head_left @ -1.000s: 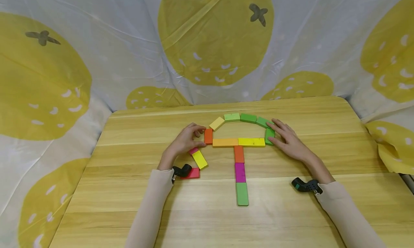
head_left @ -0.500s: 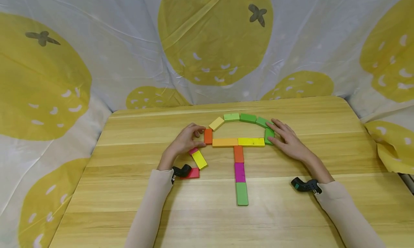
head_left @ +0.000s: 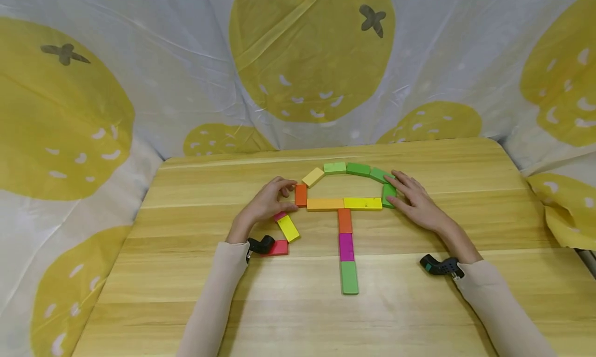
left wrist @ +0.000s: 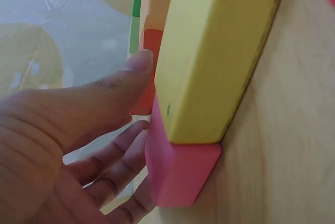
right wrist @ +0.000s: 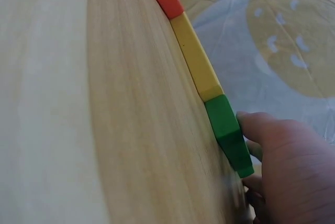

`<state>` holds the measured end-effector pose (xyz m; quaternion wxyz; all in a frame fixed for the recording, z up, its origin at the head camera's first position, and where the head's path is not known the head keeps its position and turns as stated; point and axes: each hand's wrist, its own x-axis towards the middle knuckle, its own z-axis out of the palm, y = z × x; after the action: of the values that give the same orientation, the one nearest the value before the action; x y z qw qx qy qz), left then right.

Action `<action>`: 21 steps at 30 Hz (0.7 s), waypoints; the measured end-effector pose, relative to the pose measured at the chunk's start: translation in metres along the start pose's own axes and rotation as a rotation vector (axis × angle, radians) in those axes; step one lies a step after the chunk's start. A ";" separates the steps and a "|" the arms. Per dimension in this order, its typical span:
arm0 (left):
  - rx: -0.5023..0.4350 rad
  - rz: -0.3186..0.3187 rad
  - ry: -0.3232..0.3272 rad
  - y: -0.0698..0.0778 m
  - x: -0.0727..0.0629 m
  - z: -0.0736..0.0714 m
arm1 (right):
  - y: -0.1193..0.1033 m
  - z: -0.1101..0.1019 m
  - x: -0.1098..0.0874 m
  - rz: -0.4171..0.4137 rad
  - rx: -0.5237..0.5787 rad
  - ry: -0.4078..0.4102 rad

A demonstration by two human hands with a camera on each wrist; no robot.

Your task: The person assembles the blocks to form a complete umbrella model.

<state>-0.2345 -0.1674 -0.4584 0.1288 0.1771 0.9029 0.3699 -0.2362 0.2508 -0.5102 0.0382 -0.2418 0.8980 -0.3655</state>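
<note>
Flat coloured blocks on the table form an arch over a straight bar and a stem. In the head view my left hand [head_left: 267, 199] is at the arch's left end, thumb and index fingertips at the corners of the orange-red block [head_left: 301, 195]. The left wrist view has the thumb [left wrist: 138, 62] against that block, near a pink block [left wrist: 183, 174]. At the opposite end my right hand [head_left: 416, 202] touches the green block [head_left: 388, 195], with its fingers by the neighbouring green block [head_left: 381, 175]. Its thumb [right wrist: 254, 124] lies along the green block's outer side in the right wrist view.
Beside the left wrist lie a yellow block [head_left: 289, 228], a mostly covered pink one and a red block [head_left: 279, 247]. Stem blocks are orange [head_left: 345, 221], magenta [head_left: 346, 247] and green [head_left: 349, 277]. A patterned curtain [head_left: 307, 51] hangs behind the wooden table [head_left: 288, 305].
</note>
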 end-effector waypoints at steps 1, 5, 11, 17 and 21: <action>0.000 0.001 0.002 0.000 -0.001 -0.001 | 0.000 0.000 0.000 -0.002 -0.003 -0.001; 0.032 0.033 0.019 0.003 -0.011 -0.003 | 0.001 0.000 0.001 -0.006 -0.011 -0.002; 0.145 0.097 0.025 0.011 -0.036 -0.001 | 0.002 0.001 0.001 -0.007 -0.019 -0.006; 0.192 0.146 -0.020 0.008 -0.063 -0.004 | 0.001 0.001 0.000 0.000 -0.022 -0.011; 0.114 0.188 -0.082 0.001 -0.074 -0.002 | 0.001 0.000 -0.001 0.001 -0.024 -0.008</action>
<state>-0.1683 -0.1985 -0.4489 0.1202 0.2829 0.8959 0.3208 -0.2361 0.2520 -0.5110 0.0391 -0.2431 0.9023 -0.3538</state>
